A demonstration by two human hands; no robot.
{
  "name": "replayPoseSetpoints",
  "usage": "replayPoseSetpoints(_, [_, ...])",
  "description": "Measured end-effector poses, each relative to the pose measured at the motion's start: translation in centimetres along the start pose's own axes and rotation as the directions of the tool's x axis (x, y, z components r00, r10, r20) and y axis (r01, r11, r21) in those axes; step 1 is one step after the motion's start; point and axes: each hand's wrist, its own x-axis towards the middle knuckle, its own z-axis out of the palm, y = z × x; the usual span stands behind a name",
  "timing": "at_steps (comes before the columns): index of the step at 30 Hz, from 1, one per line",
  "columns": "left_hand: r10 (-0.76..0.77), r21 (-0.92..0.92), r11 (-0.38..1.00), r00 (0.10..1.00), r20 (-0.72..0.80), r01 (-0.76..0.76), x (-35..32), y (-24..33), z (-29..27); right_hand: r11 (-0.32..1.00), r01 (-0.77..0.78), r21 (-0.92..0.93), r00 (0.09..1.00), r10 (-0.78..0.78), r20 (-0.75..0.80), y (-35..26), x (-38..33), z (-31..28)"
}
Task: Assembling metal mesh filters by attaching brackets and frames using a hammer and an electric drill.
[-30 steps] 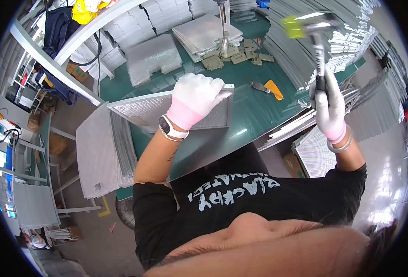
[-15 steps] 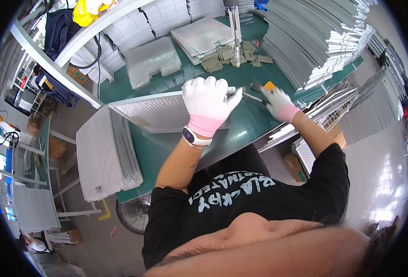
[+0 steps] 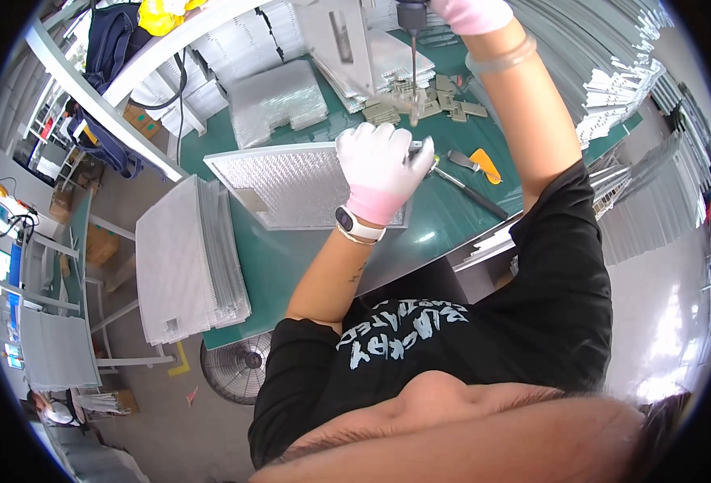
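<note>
My left hand (image 3: 379,165), in a white glove with a pink cuff, is closed over the upper right corner of a framed silver mesh panel (image 3: 295,189). The panel stands tilted on the green table. At the top edge my right hand (image 3: 472,11) reaches up beside a hanging power screwdriver (image 3: 412,18) with a long thin bit. The picture's edge cuts off its fingers, so its grip is hidden. A slim tool with a metal shaft and black grip (image 3: 484,201) lies right of the panel, with an orange-handled scraper (image 3: 486,167) beyond it.
Stacked mesh panels (image 3: 182,266) stand on the table's left end. Behind are a plastic-wrapped bundle (image 3: 279,101), small greenish plates (image 3: 444,103) and a blurred grey slotted bracket (image 3: 343,40). Tall grey strips are piled back right. A floor fan (image 3: 243,366) stands below.
My right hand has left the black-gripped tool on the table and moved up to the top edge. The grey bracket has come into view beside the screwdriver. My left hand still holds the panel.
</note>
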Motion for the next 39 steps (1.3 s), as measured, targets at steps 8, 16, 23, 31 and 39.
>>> replayPoseSetpoints(8, [0.004, -0.071, 0.997, 0.999, -0.047, -0.008, 0.0, -0.4, 0.3, 0.945, -0.160, 0.286, 0.987, 0.144, 0.073, 1.5, -1.2, -1.0])
replayPoseSetpoints(16, [0.030, -0.121, 0.992, 0.998, -0.047, -0.035, -1.0, -0.9, 0.0, 0.869, -0.346, 0.353, 0.935, 0.290, 0.202, 1.3, -3.9, 0.7])
replayPoseSetpoints(23, [-0.039, -0.234, 0.972, 0.999, -0.017, 0.034, -1.0, -0.2, -0.5, 0.710, -0.518, 0.476, 0.830, 0.285, 0.478, 3.1, -4.7, 0.6])
replayPoseSetpoints(31, [-0.003, -0.232, 0.972, 0.987, 0.159, 0.040, -1.2, 0.2, -0.2, 0.650, 0.023, 0.759, 0.972, -0.191, 0.134, 14.9, -5.9, -3.8])
replayPoseSetpoints(39, [-0.099, -0.078, 0.991, 0.989, 0.108, 0.107, -3.3, -1.0, 0.9, 0.672, -0.012, 0.741, 0.924, -0.277, 0.265, 11.4, -5.6, -1.4])
